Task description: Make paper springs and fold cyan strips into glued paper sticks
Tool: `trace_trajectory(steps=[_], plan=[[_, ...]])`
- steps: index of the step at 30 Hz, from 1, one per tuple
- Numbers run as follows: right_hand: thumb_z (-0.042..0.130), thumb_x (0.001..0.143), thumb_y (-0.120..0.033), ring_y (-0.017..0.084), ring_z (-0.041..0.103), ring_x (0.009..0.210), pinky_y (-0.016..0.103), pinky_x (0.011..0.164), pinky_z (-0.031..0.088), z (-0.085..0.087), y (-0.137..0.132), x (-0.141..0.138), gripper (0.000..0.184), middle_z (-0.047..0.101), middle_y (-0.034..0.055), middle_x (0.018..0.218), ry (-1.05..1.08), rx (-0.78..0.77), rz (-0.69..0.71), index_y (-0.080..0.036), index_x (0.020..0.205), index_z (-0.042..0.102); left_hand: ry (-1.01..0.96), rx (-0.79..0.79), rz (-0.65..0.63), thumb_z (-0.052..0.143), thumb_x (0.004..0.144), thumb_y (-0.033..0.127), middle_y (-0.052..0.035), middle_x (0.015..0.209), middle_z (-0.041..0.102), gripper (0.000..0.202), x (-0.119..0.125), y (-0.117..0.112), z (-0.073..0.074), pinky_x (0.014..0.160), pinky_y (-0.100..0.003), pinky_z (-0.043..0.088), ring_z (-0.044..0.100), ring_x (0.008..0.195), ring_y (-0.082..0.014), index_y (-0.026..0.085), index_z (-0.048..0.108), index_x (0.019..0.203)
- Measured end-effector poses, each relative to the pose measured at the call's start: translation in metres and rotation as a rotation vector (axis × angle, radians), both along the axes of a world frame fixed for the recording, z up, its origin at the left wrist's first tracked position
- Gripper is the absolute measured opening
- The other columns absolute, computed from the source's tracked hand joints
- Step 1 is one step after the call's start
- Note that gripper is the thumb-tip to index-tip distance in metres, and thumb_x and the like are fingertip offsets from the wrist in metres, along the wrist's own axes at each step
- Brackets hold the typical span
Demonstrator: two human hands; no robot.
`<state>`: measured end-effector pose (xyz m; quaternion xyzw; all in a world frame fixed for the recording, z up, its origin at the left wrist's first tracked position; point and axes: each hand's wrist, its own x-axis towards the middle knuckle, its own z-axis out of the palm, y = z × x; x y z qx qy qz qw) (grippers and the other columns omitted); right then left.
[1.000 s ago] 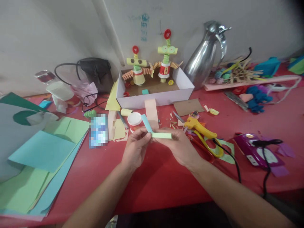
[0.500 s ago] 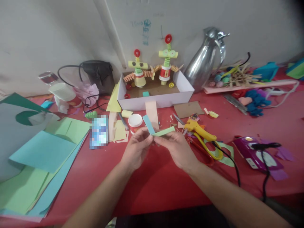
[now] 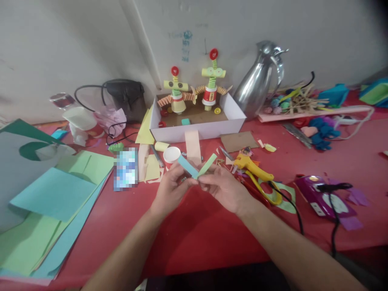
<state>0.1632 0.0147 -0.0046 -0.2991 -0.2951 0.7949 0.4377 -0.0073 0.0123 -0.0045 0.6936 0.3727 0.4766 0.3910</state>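
Between my two hands, a blue paper strip [image 3: 187, 166] and a light green paper strip [image 3: 207, 165] meet at their lower ends in a V. My left hand [image 3: 172, 189] is closed, its thumb and fingers pinching at the joint on the blue side. My right hand [image 3: 226, 186] is closed too, gripping the same joint near the green strip's base. The fingers partly hide where the strips overlap. Just behind my left hand stands a white and red paper cup [image 3: 171, 154]. A yellow glue gun [image 3: 254, 166] lies to the right of my right hand.
Behind, a white box [image 3: 197, 132] holds two paper-cup figures. A metal jug [image 3: 253, 83] stands to its right. Coloured paper sheets [image 3: 54, 192] lie at left. A purple power strip [image 3: 323, 198] and black cords occupy the right, near craft scraps.
The green strip has swung up from nearly flat to a steep slant. The blue strip leans more to the left. Both hands stay at the joint, and the view has shifted slightly.
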Motion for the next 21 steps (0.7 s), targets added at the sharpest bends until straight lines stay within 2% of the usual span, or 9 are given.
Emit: trace_trajectory(steps=[5, 7, 9, 14, 21], plan=[[0.084, 0.064, -0.014, 0.005, 0.050, 0.060, 0.017, 0.054, 0.042, -0.003, 0.002, -0.002, 0.017, 0.059, -0.0029, 0.067, 0.116, -0.218, 0.078, -0.015, 0.075, 0.070, 0.057, 0.098, 0.081, 0.065, 0.087, 0.026, -0.0038, 0.094, 0.063, 0.004, 0.000, -0.001, -0.005, 0.084, -0.036, 0.048, 0.059, 0.090, -0.0194, 0.022, 0.066, 0.086], [0.085, 0.063, -0.014, 0.006, 0.051, 0.061, 0.017, 0.055, 0.042, -0.003, 0.003, -0.003, 0.017, 0.060, -0.0020, 0.067, 0.125, -0.255, 0.085, -0.014, 0.071, 0.070, 0.088, 0.107, 0.109, 0.065, 0.087, 0.026, -0.0044, 0.096, 0.064, 0.005, -0.001, -0.001, -0.005, 0.084, -0.036, 0.048, 0.060, 0.091, -0.0197, 0.022, 0.067, 0.085], [0.085, 0.065, -0.016, 0.006, 0.052, 0.062, 0.019, 0.057, 0.043, -0.003, 0.002, -0.003, 0.015, 0.062, -0.0010, 0.069, 0.086, -0.209, 0.072, -0.015, 0.071, 0.071, 0.130, 0.106, 0.143, 0.066, 0.087, 0.026, -0.0045, 0.095, 0.064, 0.006, -0.002, -0.001, -0.005, 0.083, -0.036, 0.047, 0.060, 0.089, -0.0198, 0.022, 0.067, 0.084], [0.080, 0.074, -0.030, 0.010, 0.054, 0.066, 0.025, 0.062, 0.040, -0.002, -0.003, -0.001, 0.015, 0.065, -0.0004, 0.074, -0.083, 0.044, 0.048, -0.019, 0.082, 0.075, 0.171, 0.132, 0.168, 0.066, 0.086, 0.024, -0.0048, 0.094, 0.065, 0.006, -0.001, -0.001, 0.001, 0.080, -0.034, 0.048, 0.060, 0.088, -0.0199, 0.023, 0.071, 0.084], [0.084, 0.070, -0.033, 0.010, 0.048, 0.065, 0.026, 0.060, 0.037, -0.004, -0.001, 0.002, 0.017, 0.063, -0.0008, 0.072, -0.059, 0.035, 0.104, -0.020, 0.078, 0.076, 0.141, 0.099, 0.092, 0.074, 0.079, 0.031, -0.0063, 0.099, 0.064, 0.009, -0.001, 0.002, 0.011, 0.083, -0.034, 0.050, 0.060, 0.090, -0.0203, 0.026, 0.076, 0.087]])
